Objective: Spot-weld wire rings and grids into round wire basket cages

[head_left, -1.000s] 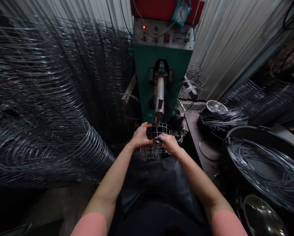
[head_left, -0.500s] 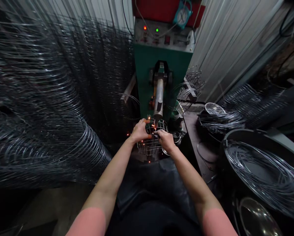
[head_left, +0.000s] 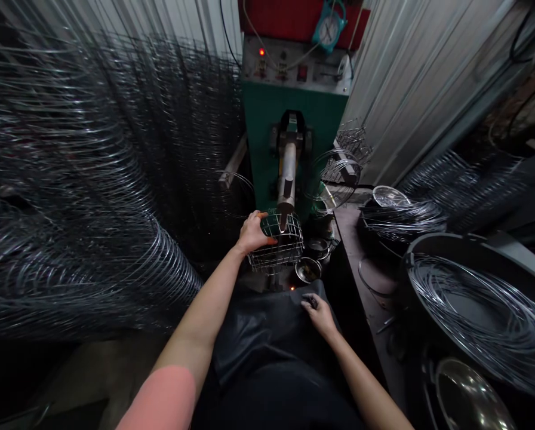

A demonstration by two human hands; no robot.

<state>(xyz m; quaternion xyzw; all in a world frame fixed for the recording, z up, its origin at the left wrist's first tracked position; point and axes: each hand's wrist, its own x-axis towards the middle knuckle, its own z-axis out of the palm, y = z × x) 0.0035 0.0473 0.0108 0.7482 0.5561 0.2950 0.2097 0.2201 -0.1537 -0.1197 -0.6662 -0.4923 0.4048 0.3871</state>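
Note:
My left hand (head_left: 253, 234) grips the left side of a small wire basket (head_left: 276, 254), which sits under the metal electrode arm (head_left: 288, 179) of a green machine (head_left: 263, 113). The arm's tip reaches down into the wire frame. My right hand (head_left: 319, 312) is lower and to the right, over the dark apron (head_left: 254, 328). Its fingers are curled round something small and dark that I cannot make out. A small round bowl (head_left: 308, 270) stands just right of the basket.
Tall stacks of wire grids (head_left: 83, 179) fill the left. At the right, a large dark pan (head_left: 413, 251) holds wire rings beside a narrow bench (head_left: 350, 230). More wire rings (head_left: 339, 173) hang by the machine. A shiny domed lid (head_left: 469, 397) is at lower right.
My right hand has moved from the basket down and right to above the apron. The sparks at the basket have gone, with one glowing dot below. The green light has gone off.

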